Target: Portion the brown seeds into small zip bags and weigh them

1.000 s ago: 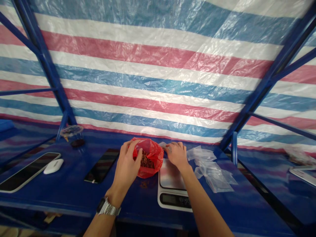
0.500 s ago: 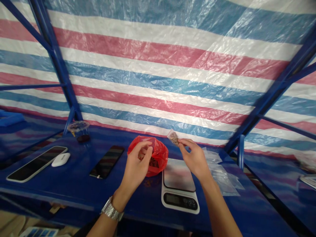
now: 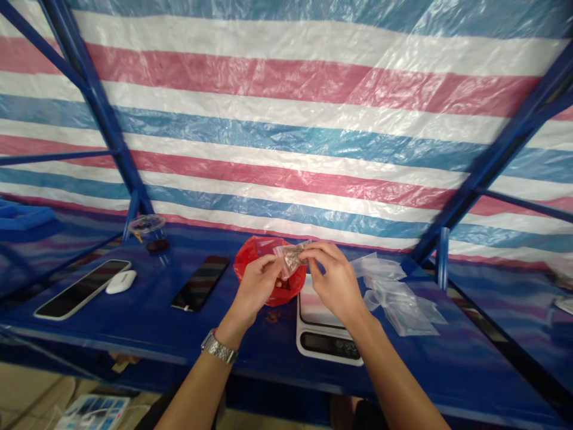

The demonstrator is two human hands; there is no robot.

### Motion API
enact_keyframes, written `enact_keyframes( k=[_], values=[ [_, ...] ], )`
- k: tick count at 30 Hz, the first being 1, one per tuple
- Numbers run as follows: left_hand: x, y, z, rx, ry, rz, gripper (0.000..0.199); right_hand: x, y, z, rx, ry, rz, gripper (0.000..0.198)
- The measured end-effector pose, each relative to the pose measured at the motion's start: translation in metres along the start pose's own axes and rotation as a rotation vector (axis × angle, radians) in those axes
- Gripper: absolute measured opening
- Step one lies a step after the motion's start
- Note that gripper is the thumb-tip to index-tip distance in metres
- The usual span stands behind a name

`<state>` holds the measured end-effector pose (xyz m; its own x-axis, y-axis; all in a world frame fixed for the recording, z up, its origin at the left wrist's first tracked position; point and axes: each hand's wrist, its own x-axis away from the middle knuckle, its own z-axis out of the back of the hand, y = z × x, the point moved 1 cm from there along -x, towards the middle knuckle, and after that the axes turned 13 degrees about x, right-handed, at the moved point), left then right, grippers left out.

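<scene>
A small clear zip bag (image 3: 292,259) with brownish bits inside is held between my two hands, above the red plastic bag. My left hand (image 3: 256,285) pinches its left end, where the zip strip is. On the other end, the fingers of my right hand (image 3: 333,278) are closed. Below, the red plastic bag (image 3: 247,253) stands open with dark brown pieces in it, partly hidden by my left hand. The white kitchen scale (image 3: 329,347) sits under my right hand, its plate partly covered by that hand.
Several flat clear bags (image 3: 405,307) lie right of the scale. To the left are a black phone (image 3: 201,283), another phone (image 3: 85,289), a white earphone case (image 3: 120,282) and a plastic cup (image 3: 151,234) with dark liquid. Blue metal posts (image 3: 107,125) frame the striped sheet (image 3: 286,143).
My right hand has brought the small zip bag leftward over the red bag. My left hand, empty before, has taken hold of its other end. The view has shifted slightly.
</scene>
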<state>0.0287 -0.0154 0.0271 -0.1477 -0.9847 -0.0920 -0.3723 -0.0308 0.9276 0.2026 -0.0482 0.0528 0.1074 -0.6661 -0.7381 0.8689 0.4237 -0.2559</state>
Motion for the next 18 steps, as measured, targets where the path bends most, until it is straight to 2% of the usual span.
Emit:
enact_keyframes(
  k=[2, 6, 10, 14, 18],
  values=[
    [0.003, 0.001, 0.001, 0.024, -0.004, 0.014, 0.031, -0.001, -0.008, -0.001, -0.009, 0.021, -0.004, 0.025],
    [0.007, 0.006, 0.007, 0.171, -0.006, 0.068, 0.042, -0.001, -0.026, -0.013, -0.067, -0.087, -0.036, 0.015],
    [0.009, 0.009, 0.012, 0.268, -0.020, 0.057, 0.045, -0.002, -0.029, -0.023, -0.162, -0.126, -0.092, 0.010],
    [0.010, 0.008, 0.010, 0.264, -0.075, 0.034, 0.042, -0.003, -0.024, -0.020, -0.150, -0.143, -0.089, 0.013],
    [0.009, 0.006, 0.006, 0.206, -0.060, -0.001, 0.037, -0.002, -0.024, -0.013, -0.045, -0.146, -0.128, 0.013]
  ],
)
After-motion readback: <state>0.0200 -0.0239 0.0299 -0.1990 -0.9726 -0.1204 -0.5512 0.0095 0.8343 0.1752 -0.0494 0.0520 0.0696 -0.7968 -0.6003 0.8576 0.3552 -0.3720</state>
